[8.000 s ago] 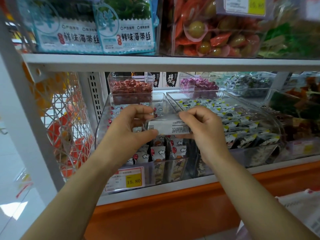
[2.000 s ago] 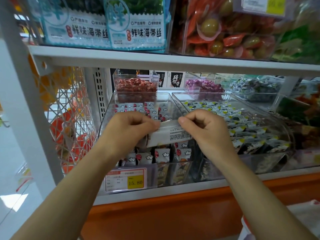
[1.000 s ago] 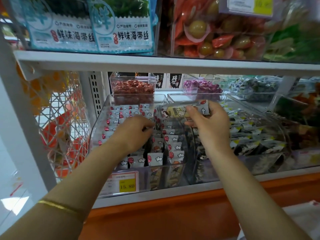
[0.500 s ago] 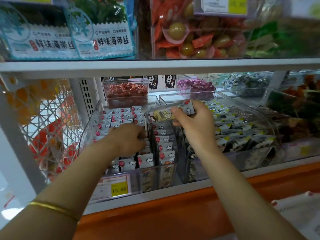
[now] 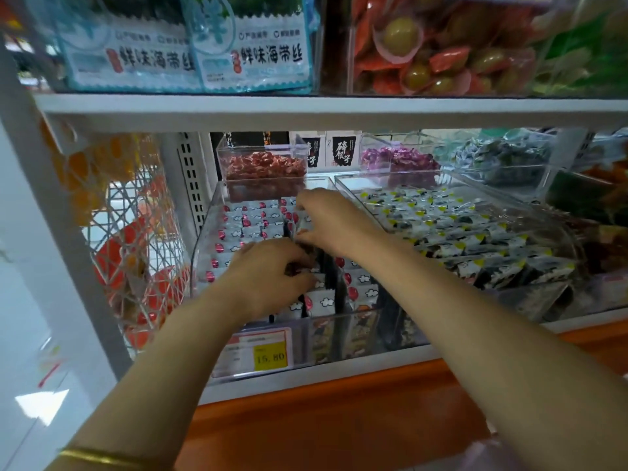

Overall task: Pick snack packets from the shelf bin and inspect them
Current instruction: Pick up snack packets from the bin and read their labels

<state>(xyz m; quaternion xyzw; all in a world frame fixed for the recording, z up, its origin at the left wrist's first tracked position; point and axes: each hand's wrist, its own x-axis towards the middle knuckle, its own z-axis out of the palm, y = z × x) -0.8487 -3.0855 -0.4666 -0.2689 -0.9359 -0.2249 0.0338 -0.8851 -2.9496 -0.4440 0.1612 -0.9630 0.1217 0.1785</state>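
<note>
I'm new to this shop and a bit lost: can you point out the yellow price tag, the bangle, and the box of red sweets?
Price tag (image 5: 270,356), head view: on its yellow part.
Bangle (image 5: 102,458), head view: on the gold band at the left wrist.
Box of red sweets (image 5: 263,171), head view: on its clear front wall.

The small snack packets (image 5: 360,294) in the clear plastic shelf bin (image 5: 204,253) are white with red dots and cloud shapes. On that bin's front, a yellow price tag (image 5: 270,356) bears dark digits. Below it runs an orange shelf base (image 5: 323,419).
</note>
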